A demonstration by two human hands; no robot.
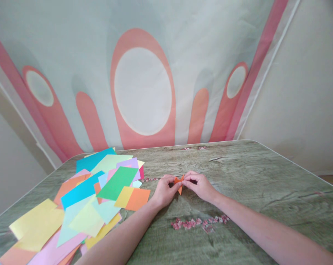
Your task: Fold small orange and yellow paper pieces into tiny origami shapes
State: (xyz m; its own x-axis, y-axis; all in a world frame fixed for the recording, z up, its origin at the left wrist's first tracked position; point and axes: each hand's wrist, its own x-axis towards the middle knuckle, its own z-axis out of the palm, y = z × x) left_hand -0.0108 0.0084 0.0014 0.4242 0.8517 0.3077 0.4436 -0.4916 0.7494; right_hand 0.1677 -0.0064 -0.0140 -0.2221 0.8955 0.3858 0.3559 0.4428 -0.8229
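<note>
A small folded piece of orange paper [180, 190] is showing between the two hands near the middle of the tabletop [251, 176], one pointed end jutting toward the person; whether it is touching the surface is hard to tell. The left hand [165, 189] is pinching its left side between thumb and fingers, and the right hand [199, 185] is pinching the opposite side, its fingertips almost meeting the left thumb. Just left of the left hand, an orange square [138, 199] is lying beside a yellow piece [124, 197] at the edge of a spread heap of coloured sheets, where a green sheet [118, 183] is resting on top. Printed pink blossoms [192, 223] are running across the wood-grain surface nearer the person, and beyond the far edge a backdrop [183, 36] with pink arches is hanging.
</note>
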